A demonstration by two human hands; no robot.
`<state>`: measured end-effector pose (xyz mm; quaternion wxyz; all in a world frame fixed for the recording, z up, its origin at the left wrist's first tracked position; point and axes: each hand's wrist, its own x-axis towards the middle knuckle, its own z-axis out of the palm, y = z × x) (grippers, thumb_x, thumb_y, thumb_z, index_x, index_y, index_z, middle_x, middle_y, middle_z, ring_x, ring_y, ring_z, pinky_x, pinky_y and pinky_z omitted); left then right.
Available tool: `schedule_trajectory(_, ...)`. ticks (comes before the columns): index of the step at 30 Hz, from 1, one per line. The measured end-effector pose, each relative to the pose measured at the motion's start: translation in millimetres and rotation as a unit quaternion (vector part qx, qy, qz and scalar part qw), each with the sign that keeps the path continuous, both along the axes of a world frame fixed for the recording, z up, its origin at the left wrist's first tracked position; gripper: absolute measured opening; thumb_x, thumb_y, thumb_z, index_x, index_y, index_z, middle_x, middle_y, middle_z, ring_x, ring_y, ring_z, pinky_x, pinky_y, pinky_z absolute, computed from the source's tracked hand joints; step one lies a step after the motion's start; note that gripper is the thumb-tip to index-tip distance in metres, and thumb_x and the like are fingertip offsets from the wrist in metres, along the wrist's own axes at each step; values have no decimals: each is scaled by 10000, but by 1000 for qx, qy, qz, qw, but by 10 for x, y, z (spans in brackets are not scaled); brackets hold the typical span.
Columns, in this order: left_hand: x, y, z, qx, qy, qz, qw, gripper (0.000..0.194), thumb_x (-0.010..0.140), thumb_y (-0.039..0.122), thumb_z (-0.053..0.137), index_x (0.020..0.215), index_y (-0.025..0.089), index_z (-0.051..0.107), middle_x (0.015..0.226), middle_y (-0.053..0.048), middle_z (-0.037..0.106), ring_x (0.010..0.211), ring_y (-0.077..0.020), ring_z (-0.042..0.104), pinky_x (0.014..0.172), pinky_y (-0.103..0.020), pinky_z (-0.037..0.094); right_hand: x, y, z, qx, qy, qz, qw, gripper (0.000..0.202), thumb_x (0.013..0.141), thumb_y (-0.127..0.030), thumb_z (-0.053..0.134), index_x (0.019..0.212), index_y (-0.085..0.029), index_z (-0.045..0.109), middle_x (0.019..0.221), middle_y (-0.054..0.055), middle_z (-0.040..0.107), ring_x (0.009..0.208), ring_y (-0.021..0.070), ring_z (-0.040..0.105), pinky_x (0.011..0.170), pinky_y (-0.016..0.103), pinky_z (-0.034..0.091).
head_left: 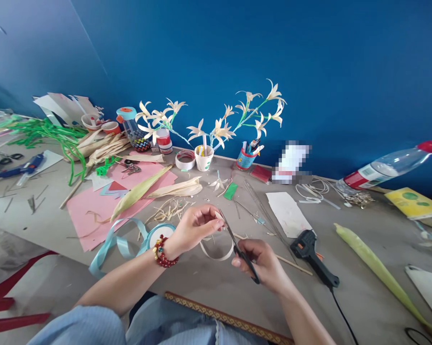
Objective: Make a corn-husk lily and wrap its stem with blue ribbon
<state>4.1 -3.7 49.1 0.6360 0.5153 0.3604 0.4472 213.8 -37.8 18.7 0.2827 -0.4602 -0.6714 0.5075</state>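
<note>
My left hand (200, 227), with a red beaded bracelet at the wrist, pinches a small pale strip that looks like corn husk (219, 215). My right hand (261, 261) is closed round black-handled scissors (233, 235). Their blades reach up to the left fingertips, touching or nearly touching the strip. Below and between the hands a white ring, perhaps a tape roll (221, 258), rests on the table. A spool of light blue ribbon (160, 235) lies beside my left wrist, its loose end curling left.
Husk flowers stand in a paper cup (204, 160) by the blue wall. A black glue gun (314, 258) and a green husk (376, 266) lie right of my hands. Left are pink paper sheets (88, 211), husks and green stems (50, 132). A plastic bottle (388, 167) leans at far right.
</note>
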Motion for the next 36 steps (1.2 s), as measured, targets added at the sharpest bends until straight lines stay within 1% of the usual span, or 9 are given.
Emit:
schedule_trajectory(4, -3, -4, 24, 9, -4, -6, 1000, 174, 842, 300, 662, 779, 148, 604, 770, -29, 628, 706, -122, 573, 674, -237, 443, -4, 2, -5, 0, -12, -9, 1000, 607, 708, -685, 652, 525, -216, 313, 500, -64, 291, 484, 90, 270, 449, 233, 193)
schedule_trajectory(7, -6, -6, 36, 16, 4, -6, 1000, 181, 842, 315, 660, 789, 147, 621, 786, -39, 639, 718, -131, 583, 690, -247, 457, 0, 25, 7, -12, -16, -26, 999, 579, 725, -700, 614, 530, -219, 356, 480, -48, 380, 465, 104, 358, 449, 231, 257)
schedule_trajectory(10, -4, -7, 28, 19, 13, -11, 1000, 215, 853, 353, 641, 807, 144, 651, 803, -58, 655, 746, -153, 604, 715, -265, 475, 21, 74, 11, 40, -81, -71, 993, 510, 780, -639, 586, 549, -215, 421, 496, -30, 444, 479, 122, 404, 472, 238, 299)
schedule_trajectory(13, 6, -4, -1, 27, 23, -16, 999, 261, 871, 386, 610, 828, 142, 690, 787, -65, 665, 752, -164, 614, 731, -276, 486, 54, 120, 11, 137, -228, -119, 957, 409, 793, -543, 620, 588, -211, 497, 535, -21, 492, 504, 135, 426, 492, 243, 298)
schedule_trajectory(15, 16, 1, -25, 34, 33, -12, 999, 290, 887, 398, 581, 828, 141, 703, 793, -72, 676, 752, -168, 615, 738, -283, 490, 70, 133, 20, 166, -314, -128, 926, 359, 818, -509, 604, 626, -214, 535, 586, -4, 559, 532, 150, 481, 507, 250, 300)
schedule_trajectory(19, 40, 13, -71, 42, 51, 4, 998, 321, 917, 398, 530, 816, 143, 696, 811, -74, 684, 749, -173, 620, 751, -293, 491, 67, 113, 54, 168, -427, -143, 877, 354, 870, -513, 546, 682, -217, 590, 667, 33, 659, 587, 188, 600, 503, 268, 260)
schedule_trajectory(23, 59, 11, -110, 40, 73, 12, 996, 300, 906, 388, 550, 782, 143, 672, 785, -61, 673, 726, -162, 605, 735, -285, 476, 38, 96, 94, 156, -486, -157, 845, 359, 864, -544, 566, 727, -222, 641, 692, 56, 707, 640, 235, 675, 499, 281, 236)
schedule_trajectory(27, 66, -11, -137, 45, 102, 19, 994, 258, 884, 373, 585, 775, 148, 647, 738, -43, 652, 711, -155, 586, 694, -264, 447, 4, 117, 106, 160, -502, -166, 834, 332, 863, -532, 585, 775, -223, 668, 742, 71, 738, 708, 255, 710, 512, 279, 285)
schedule_trajectory(36, 112, -39, -158, 34, 110, 26, 993, 192, 844, 329, 611, 776, 149, 611, 672, -9, 602, 637, -130, 541, 631, -231, 407, -81, 193, 74, 135, -512, -151, 835, 286, 848, -475, 623, 868, -197, 686, 847, 101, 761, 807, 283, 733, 597, 278, 436)
